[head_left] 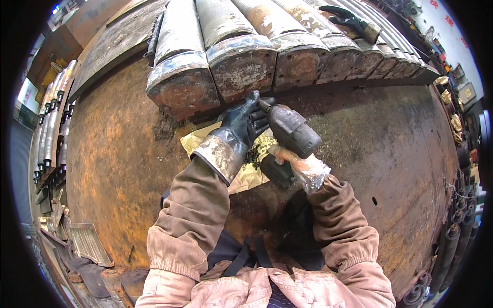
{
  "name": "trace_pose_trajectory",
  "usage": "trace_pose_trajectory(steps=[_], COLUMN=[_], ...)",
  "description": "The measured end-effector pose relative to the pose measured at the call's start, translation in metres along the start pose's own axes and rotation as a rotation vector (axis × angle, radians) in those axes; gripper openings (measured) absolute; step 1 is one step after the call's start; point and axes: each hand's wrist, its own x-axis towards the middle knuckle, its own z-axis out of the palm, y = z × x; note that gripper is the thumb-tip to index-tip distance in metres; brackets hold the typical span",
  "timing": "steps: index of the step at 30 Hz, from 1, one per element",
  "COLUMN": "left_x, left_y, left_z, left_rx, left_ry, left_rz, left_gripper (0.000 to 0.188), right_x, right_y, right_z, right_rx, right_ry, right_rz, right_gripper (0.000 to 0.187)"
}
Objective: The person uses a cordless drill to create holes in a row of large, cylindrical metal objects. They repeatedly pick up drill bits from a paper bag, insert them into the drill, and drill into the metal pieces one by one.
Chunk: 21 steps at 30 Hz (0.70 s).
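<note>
My right hand, in a clear plastic glove, is wrapped round the grip of a dark cordless impact driver. The driver's nose points up and to the left, toward my left hand. That hand wears a black rubber glove with a dirty pale cuff. Its fingers are bent close beside the driver's nose; whatever they pinch is hidden. Beneath both hands lies a sheet of yellowish paper with small dark pieces heaped on it, perhaps screws. Just beyond the left fingertips stands the square end block of a metal cylinder.
A row of thick metal cylinders runs along the far side of a rusty steel table. Another black glove lies on top of them. Rods are stacked at left, dark shafts at right, round metal parts at lower left.
</note>
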Motion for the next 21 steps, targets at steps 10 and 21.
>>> trace_pose_trajectory(steps=[10, 21], left_x=[-0.001, 0.000], left_y=[-0.006, -0.007], left_z=[0.009, 0.009], left_rx=[-0.304, -0.410], left_ry=[-0.172, 0.030], left_rz=[0.030, 0.072], left_gripper=[0.050, 0.047], right_x=[-0.012, -0.007], right_y=[-0.010, -0.006], right_z=[0.005, 0.005], right_rx=[0.047, 0.090], right_ry=[-0.079, -0.141], right_rz=[0.058, 0.004], right_gripper=[0.029, 0.064])
